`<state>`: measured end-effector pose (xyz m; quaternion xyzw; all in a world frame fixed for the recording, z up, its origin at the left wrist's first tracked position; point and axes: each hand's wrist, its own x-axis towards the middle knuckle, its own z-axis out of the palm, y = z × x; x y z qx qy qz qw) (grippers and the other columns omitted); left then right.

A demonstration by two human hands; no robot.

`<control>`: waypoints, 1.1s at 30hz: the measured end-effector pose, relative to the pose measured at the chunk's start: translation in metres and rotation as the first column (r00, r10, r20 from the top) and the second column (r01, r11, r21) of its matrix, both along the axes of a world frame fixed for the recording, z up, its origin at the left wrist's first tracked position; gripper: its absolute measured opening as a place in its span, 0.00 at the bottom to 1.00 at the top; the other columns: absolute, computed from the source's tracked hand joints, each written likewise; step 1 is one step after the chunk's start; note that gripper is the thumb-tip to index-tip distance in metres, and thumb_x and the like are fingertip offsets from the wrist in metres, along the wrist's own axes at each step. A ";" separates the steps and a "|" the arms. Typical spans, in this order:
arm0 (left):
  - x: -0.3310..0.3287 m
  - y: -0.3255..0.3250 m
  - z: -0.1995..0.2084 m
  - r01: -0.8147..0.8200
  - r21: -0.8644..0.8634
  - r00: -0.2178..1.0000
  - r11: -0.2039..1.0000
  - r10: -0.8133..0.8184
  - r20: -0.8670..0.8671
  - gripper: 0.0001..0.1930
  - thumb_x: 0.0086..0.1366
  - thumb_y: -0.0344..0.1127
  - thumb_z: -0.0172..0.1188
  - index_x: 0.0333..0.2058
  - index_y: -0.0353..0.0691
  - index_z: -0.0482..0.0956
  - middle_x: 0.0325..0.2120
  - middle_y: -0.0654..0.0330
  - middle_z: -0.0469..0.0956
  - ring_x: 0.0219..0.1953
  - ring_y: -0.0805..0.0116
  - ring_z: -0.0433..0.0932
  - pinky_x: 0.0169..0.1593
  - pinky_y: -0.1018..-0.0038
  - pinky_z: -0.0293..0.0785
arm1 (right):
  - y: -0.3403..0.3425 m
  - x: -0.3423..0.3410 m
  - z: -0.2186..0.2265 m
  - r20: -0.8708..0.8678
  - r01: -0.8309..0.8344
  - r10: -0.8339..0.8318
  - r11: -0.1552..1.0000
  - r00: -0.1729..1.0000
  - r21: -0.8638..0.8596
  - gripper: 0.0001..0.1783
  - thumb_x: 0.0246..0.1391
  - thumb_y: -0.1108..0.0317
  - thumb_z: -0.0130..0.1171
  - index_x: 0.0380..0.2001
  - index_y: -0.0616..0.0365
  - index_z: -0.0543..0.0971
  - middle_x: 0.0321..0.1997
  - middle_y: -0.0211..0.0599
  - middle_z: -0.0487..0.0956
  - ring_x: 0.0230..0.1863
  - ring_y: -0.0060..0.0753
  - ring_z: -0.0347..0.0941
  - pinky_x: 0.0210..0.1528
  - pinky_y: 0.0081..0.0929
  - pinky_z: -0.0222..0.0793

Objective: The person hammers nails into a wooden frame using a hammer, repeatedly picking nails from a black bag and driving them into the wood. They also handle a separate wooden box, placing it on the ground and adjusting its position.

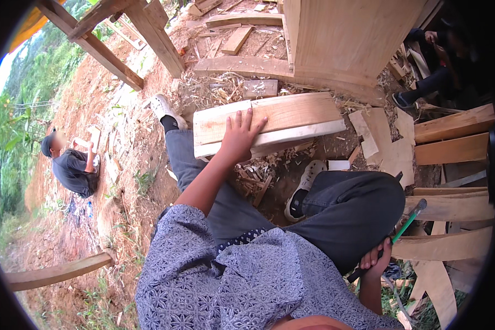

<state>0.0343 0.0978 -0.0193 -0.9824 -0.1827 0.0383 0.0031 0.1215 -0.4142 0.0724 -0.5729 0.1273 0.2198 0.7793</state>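
Note:
My left hand [241, 133] lies flat with fingers spread on a wooden piece [291, 114], which looks like planks joined into a box shape with a pale lower edge. It sits between my outstretched leg and my bent knee. Out to the right, beside that knee, my right hand [375, 259] is wrapped round a hammer [406, 226] with a green shaft and a black grip. Its dark metal head points up and away from me.
Wood shavings and offcuts [237, 40] litter the ground ahead. A large wooden panel [357, 33] stands beyond the piece. Several planks [454, 209] lie stacked at the right. One person [74, 165] sits on the slope at left; another person [437, 71] is at far right.

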 end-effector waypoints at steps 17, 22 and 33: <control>0.015 0.044 0.006 0.129 -0.352 0.959 0.927 -0.027 0.281 0.41 0.52 0.25 0.63 0.67 0.56 0.68 0.66 0.50 0.68 0.66 0.47 0.69 0.66 0.44 0.66 | 0.012 -0.002 0.002 0.102 -0.082 0.075 0.995 0.992 0.063 0.19 0.70 0.49 0.49 0.30 0.50 0.65 0.08 0.24 0.56 0.04 0.22 0.54 0.04 0.23 0.58; 0.035 0.039 0.039 0.085 -0.784 0.807 0.615 0.419 0.416 0.35 0.52 0.17 0.58 0.63 0.34 0.73 0.54 0.49 0.81 0.56 0.64 0.80 0.55 0.76 0.74 | 0.008 -0.002 -0.003 0.103 -0.050 0.036 0.988 0.994 0.143 0.18 0.69 0.52 0.51 0.29 0.51 0.65 0.08 0.25 0.56 0.04 0.23 0.56 0.04 0.26 0.59; 0.009 0.008 -0.090 0.377 -0.926 0.428 -0.014 0.890 0.160 0.23 0.64 0.24 0.59 0.58 0.33 0.75 0.45 0.60 0.82 0.42 0.73 0.79 0.47 0.75 0.76 | 0.000 -0.001 -0.009 0.041 -0.039 0.034 0.991 0.999 0.130 0.19 0.71 0.48 0.46 0.31 0.49 0.66 0.08 0.25 0.57 0.04 0.23 0.55 0.04 0.26 0.58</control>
